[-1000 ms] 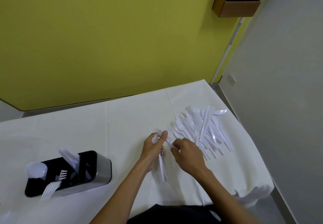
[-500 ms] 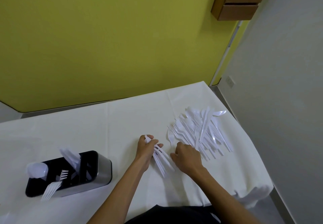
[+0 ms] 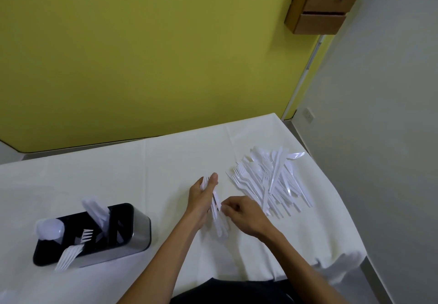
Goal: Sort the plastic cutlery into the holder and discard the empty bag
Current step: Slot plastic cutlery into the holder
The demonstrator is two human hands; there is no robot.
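left fingers (image 3: pixel 214 178) clasp the forks (image 3: pixel 220 227), right fingers (image 3: pixel 226 207) pinch them; they run toward the table (image 3: pixel 94 173)'s front edge, holder (image 3: pixel 139 230) leftward, left hand (image 3: pixel 201 197) nearer.

Before you, a white tablecloth (image 3: pixel 166 161) covers the table. On the far side you see a yellow-green wall (image 3: pixel 142 54). Far right, a wooden drawer unit (image 3: pixel 324 2) hangs above a white pipe (image 3: pixel 305 71). Right, a wall socket (image 3: pixel 308 115) sits on the white wall (image 3: pixel 391 125).
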